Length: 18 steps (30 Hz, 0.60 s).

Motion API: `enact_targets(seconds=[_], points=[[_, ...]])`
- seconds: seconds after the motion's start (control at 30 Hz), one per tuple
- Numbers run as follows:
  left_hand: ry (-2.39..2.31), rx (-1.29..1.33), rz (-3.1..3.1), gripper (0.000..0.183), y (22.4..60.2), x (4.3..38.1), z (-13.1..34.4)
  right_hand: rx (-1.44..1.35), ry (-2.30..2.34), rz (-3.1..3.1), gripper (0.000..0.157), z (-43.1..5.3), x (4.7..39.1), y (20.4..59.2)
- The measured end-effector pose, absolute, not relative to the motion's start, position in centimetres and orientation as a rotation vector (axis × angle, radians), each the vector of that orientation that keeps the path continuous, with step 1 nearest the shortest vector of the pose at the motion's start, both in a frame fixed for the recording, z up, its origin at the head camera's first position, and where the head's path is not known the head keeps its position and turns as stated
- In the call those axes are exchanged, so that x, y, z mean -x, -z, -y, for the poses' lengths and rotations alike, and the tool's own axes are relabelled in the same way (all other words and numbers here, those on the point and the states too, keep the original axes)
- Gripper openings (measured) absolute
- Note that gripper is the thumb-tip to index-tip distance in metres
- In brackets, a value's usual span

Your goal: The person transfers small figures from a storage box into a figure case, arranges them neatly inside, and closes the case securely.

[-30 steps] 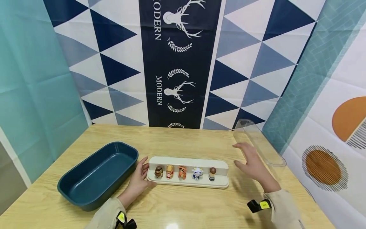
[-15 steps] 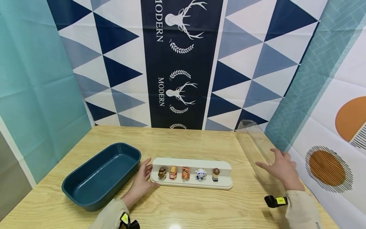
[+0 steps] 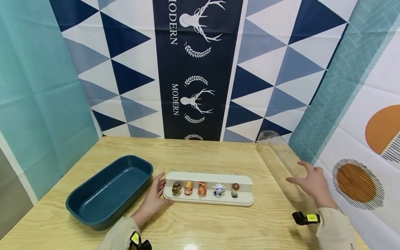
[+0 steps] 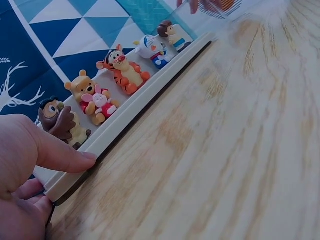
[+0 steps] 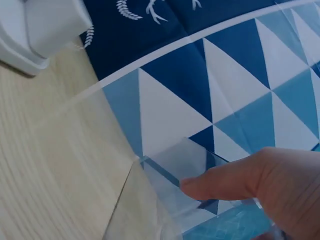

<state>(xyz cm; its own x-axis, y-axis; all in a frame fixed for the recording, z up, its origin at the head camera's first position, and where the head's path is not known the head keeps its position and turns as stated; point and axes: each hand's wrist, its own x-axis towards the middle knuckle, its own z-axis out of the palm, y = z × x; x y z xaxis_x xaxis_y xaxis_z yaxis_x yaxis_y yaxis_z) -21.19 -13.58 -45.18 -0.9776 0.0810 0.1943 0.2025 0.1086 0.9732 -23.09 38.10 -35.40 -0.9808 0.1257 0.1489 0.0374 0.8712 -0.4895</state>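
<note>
In the head view, a white display base (image 3: 243, 185) with a raised back wall bears a row of small toy figures. They include an owl (image 4: 62, 122), a yellow bear (image 4: 82, 90) with a pink piglet, and an orange tiger (image 4: 125, 70). My left hand (image 3: 153, 200) grips the base's left end, thumb on the front edge, other fingers round the end. At the right lies a long clear plastic cover (image 3: 275, 154). My right hand (image 3: 317, 184) holds its near part; the right wrist view shows the thumb against the plastic, other fingers mostly hidden.
A deep dark-teal tub (image 3: 75, 205) stands left of my left hand. The wooden table (image 3: 203, 225) meets a patterned cloth backdrop (image 3: 193, 69) behind. Another cloth (image 3: 368, 149) hangs close to my right hand.
My right hand has moved right, from the gap beside the base to the clear cover, and taken hold of it. My left hand stays at the base's left end.
</note>
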Motion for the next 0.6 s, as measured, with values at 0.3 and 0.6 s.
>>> enact_targets(seconds=[0.3,0.6], points=[[1.982,0.338,2.271,0.104,45.3,21.3,13.6,0.111,-0.781,2.732,0.077,-37.4,22.6,34.1],[1.999,0.33,2.285,0.111,45.2,21.2,13.7,0.124,-0.878,2.496,0.07,-35.4,22.6,33.3]])
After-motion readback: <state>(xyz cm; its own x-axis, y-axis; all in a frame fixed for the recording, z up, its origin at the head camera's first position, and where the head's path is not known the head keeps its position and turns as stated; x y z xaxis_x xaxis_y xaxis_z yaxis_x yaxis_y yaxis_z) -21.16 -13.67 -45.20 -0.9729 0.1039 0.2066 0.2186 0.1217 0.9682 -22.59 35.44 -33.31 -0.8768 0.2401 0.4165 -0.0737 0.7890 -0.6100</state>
